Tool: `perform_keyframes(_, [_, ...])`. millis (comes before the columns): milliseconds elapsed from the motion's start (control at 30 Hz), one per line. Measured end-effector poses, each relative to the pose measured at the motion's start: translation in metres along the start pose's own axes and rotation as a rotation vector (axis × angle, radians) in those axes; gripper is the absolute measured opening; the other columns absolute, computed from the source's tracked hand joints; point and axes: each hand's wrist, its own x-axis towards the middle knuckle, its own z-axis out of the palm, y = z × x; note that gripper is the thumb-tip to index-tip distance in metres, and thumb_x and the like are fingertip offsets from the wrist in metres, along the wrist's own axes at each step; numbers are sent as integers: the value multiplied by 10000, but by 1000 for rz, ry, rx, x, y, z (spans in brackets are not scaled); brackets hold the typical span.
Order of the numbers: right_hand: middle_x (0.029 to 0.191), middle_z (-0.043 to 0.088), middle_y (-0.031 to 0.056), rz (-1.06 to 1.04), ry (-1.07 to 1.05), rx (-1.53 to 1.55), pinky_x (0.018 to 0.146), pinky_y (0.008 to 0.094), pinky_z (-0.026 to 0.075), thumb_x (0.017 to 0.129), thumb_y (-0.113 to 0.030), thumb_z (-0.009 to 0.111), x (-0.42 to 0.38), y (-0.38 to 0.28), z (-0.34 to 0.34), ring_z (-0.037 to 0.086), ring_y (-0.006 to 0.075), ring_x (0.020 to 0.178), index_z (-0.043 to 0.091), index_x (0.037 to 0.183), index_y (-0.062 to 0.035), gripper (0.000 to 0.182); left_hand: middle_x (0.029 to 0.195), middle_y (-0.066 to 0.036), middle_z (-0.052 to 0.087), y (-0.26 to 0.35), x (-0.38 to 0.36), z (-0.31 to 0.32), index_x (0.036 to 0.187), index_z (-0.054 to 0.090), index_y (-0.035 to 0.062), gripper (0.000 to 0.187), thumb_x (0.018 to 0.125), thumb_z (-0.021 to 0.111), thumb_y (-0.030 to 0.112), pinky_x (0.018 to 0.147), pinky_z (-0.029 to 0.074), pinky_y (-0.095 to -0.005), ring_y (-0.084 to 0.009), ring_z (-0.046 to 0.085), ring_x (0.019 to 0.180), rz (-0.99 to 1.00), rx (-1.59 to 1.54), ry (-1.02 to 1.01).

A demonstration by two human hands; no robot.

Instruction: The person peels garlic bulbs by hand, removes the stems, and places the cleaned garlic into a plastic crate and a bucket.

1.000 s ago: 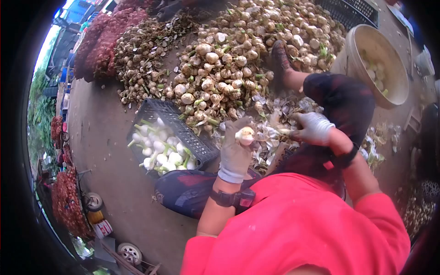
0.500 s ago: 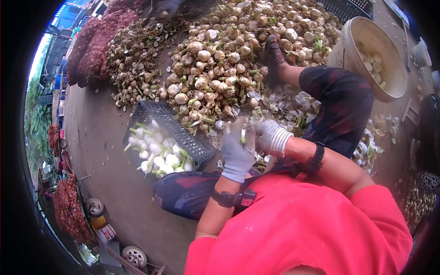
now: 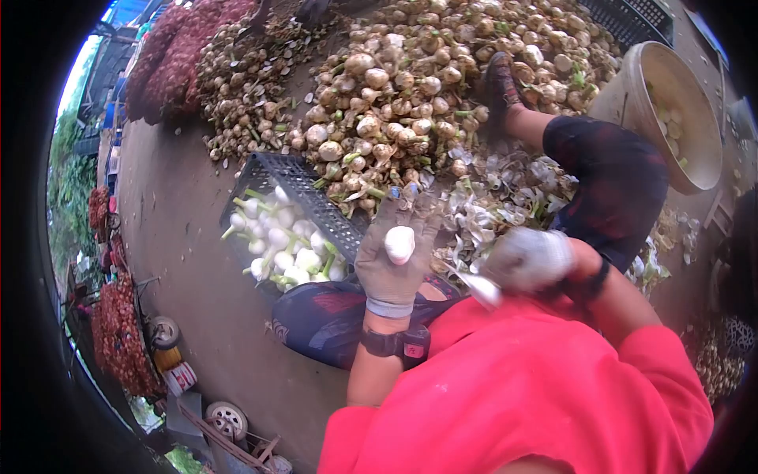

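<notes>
A white peeled garlic bulb [image 3: 399, 245] rests in the palm of my left hand [image 3: 387, 268], which is gloved and turned upward with its fingers extended. My right hand [image 3: 527, 259], also gloved, is smeared by motion near my right knee, its fingers seemingly curled. Just beside it is a blurred white strip [image 3: 478, 287], too smeared to name. Left of my left hand, a black plastic crate [image 3: 304, 197] lies tilted, with white cleaned garlic bulbs [image 3: 280, 237] and their green stems in it. Beyond my hands spreads a large heap of unpeeled garlic [image 3: 387, 118].
Loose garlic skins [image 3: 513, 193] litter the ground by my leg. A pale bucket [image 3: 632, 95] holding white bulbs leans at the right. Red mesh sacks [image 3: 170, 63] stand at the back left. A wheeled cart [image 3: 229, 423] is at the lower left.
My hands were together and have come apart. The left has turned palm up, showing the bulb; the right has moved right and down. The whole view has shifted slightly.
</notes>
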Motion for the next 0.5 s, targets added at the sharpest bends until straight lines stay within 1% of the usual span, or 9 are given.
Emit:
perform_keyframes(33, [585,589,65,-418,-53,189,549,299,465,784,-107,583,-11,-16,-6,573,136,552,637,754,1,124,1302,-150,492,1,2,0,1222,523,5,471,820,582,243,1110,154,-540,-313,365,1276,-8,-84,2])
perform_keyframes(100, [635,599,87,-341,30,537,556,299,467,794,-97,598,-35,-17,-6,570,143,545,635,779,16,120,1288,-155,503,1,5,0,1164,558,5,413,818,587,229,1109,141,-551,-320,370,1270,3,-105,47])
perform_keyframes(167, [777,656,164,513,306,-92,600,357,498,743,-101,617,-10,-55,-14,634,234,635,637,936,3,220,1275,-160,514,-3,9,-7,1106,593,6,359,815,592,216,1108,128,-561,-328,374,1265,-5,-133,84])
perform_keyframes(233, [845,664,178,371,544,-1242,625,392,508,713,-105,599,15,17,-8,650,301,756,642,1000,-69,292,1248,-200,520,-5,10,-29,980,631,-9,258,816,584,184,1118,107,-554,-349,402,1233,-11,133,42])
perform_keyframes(267, [874,660,180,538,369,-1018,648,405,508,709,-125,607,22,12,-8,644,314,797,647,998,-93,294,1126,-223,560,-5,8,-12,867,624,-35,172,828,558,118,1087,253,-544,-340,491,1128,10,43,122])
perform_keyframes(300, [903,657,182,689,187,-786,672,418,509,705,-144,615,29,7,-9,639,327,838,652,996,-118,295,1017,-216,580,3,3,-3,857,620,-38,142,842,536,75,976,428,-492,-305,553,1033,105,237,172])
perform_keyframes(367, [903,656,179,729,155,-716,745,443,492,734,-225,610,32,-5,-8,633,343,867,651,1006,-119,295,1021,-194,578,33,-9,-17,879,611,-36,123,841,526,44,852,518,-433,-283,580,997,350,1188,266])
perform_keyframes(433, [778,641,186,710,233,-753,643,459,493,734,-195,574,28,21,-9,628,359,732,616,1065,-91,349,1107,-197,557,44,6,-34,950,609,-8,168,824,559,92,811,523,-416,-295,599,967,125,1052,598])
perform_keyframes(500, [792,648,185,735,247,-763,662,456,498,752,-223,578,35,28,-15,635,358,751,623,998,-80,288,1074,-170,576,27,39,-87,1073,584,62,266,831,568,171,837,481,-421,-318,604,923,180,2347,232])
